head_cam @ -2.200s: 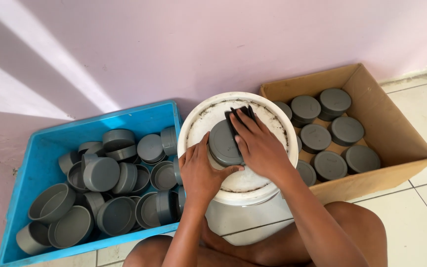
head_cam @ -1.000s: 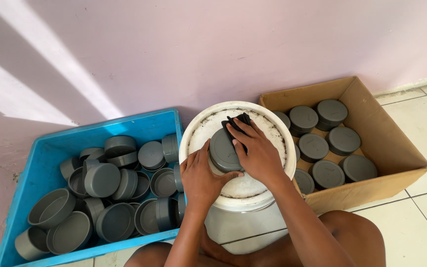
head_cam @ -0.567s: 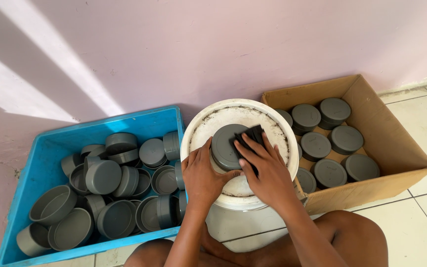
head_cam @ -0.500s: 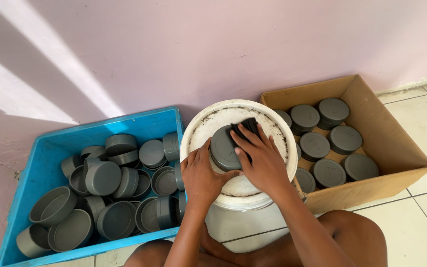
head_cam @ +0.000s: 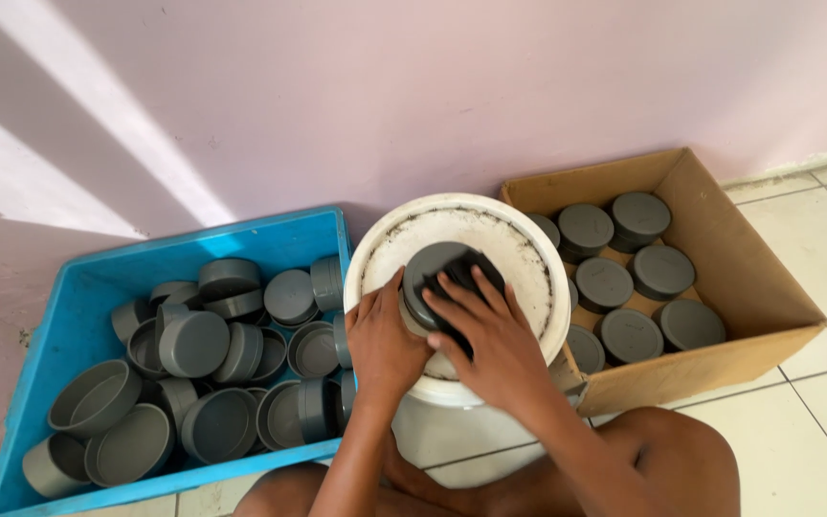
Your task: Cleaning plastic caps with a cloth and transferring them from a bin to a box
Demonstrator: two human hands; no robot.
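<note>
both hands point(head_cam: 442, 335) grip a round, smooth grey cap point(head_cam: 430, 271).

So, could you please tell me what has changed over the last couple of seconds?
The right hand has slid its dark pad back and forth across the grey cap, ending a little lower and nearer the person. The left hand still holds the cap on the white bucket. Blue crate, cardboard box and their caps are unchanged.

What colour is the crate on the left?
Bright blue crate, seen in the head view.
</note>
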